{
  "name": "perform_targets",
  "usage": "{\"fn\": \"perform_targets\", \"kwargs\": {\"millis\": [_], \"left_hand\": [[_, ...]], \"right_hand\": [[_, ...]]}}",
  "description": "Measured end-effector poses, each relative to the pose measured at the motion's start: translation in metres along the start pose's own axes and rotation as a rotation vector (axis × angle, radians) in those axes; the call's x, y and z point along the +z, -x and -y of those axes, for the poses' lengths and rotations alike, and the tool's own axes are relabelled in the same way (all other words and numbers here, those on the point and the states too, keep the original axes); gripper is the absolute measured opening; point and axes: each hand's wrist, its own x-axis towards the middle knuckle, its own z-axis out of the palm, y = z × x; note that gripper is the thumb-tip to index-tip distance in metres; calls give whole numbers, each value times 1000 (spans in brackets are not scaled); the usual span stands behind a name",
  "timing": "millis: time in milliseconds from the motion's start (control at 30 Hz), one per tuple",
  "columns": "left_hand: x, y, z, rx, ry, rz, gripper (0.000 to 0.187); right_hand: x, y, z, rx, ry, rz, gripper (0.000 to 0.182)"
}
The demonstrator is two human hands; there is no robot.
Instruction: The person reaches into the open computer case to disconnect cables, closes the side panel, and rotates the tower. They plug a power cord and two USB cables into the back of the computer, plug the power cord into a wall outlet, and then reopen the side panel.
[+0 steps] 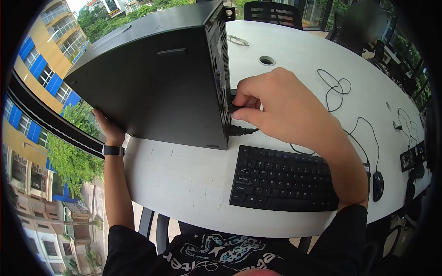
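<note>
Over white tabletop (193, 177), right hand (283, 106) pinches likely connector (236, 109)

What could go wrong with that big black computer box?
The computer box seems near the edge of the table, so it might slip if the left hand lets go. The dark piece pinched by the right hand might bend if pushed crookedly. The plug just below could get bumped.

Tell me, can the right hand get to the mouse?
Probably yes: the mouse lies uncovered on the table, just right of the keyboard. But the right hand pinches a dark plug at the back of the computer, so it would likely have to let go first.
</note>
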Motion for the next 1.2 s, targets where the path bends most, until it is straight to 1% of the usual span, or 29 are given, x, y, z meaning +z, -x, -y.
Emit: {"fn": "perform_targets", "kwargs": {"millis": [167,200,233,300,333,367,400,433,467,500,567,600,633,667,733,800,833,900,933,967,1000,1033,1100,1133,1200], "left_hand": [[3,1,2,17,-3,-35,91],[-4,-2,7,14,-3,-38,91],[-19,-11,16,57,-53,-61,92],[-51,-36,39,118,-116,-82,94],[-35,-24,28,63,-47,-67,96],[-24,-13,15,-33,27,-47,89],[-14,-7,6,-105,47,-48,91],[-2,0,-1,-115,19,-60,93],[-4,-3,1,-90,15,-36,93],[-10,-8,3,-116,37,-36,92],[-7,-7,1,-125,65,-59,89],[-12,-10,2,-104,35,-73,88],[-17,-14,5,-81,2,-89,87],[-25,-19,10,-76,2,-85,85],[-14,-13,4,-117,43,-80,85],[4,0,-9,-155,75,-87,85],[1,-3,-6,-154,71,-98,85],[-19,-16,7,-136,57,-103,83],[-33,-24,14,-141,63,-72,83],[-43,-32,24,-66,32,-68,82],[-37,-28,19,-90,54,-47,83],[-31,-24,15,-114,81,-27,83],[-36,-28,20,-106,87,1,84],[-38,-30,21,-111,97,32,85],[-31,-24,17,-98,84,11,86]], "right_hand": [[9,-4,0,-34,19,-44,12],[11,-4,1,-38,18,-64,13],[13,-4,0,-34,19,-63,13],[9,-3,-3,-107,35,-57,17],[-2,-1,1,-104,85,2,18],[-12,0,4,-86,135,63,20],[-19,4,-7,-271,205,-46,19],[-23,4,-24,-466,228,-248,11],[-46,12,-22,-421,194,-267,9],[-67,18,-16,-398,157,-275,10],[-102,53,-23,-274,287,-211,5],[-108,73,-37,-190,267,-181,8],[-104,91,-45,-61,296,-250,25],[-105,111,-56,229,301,-154,46],[-90,146,-87,569,107,-310,70],[-94,177,-110,825,634,-116,72],[-91,192,-121,816,632,-108,72],[-76,216,-141,1128,775,207,71],[-68,217,-150,1103,767,215,71],[-59,219,-158,1094,752,137,69],[-52,222,-164,1091,737,56,67],[-50,225,-172,1081,728,55,67],[-52,222,-178,1092,346,-83,57],[-50,221,-180,1082,347,-83,57],[-44,211,-164,1129,422,-163,49]]}}
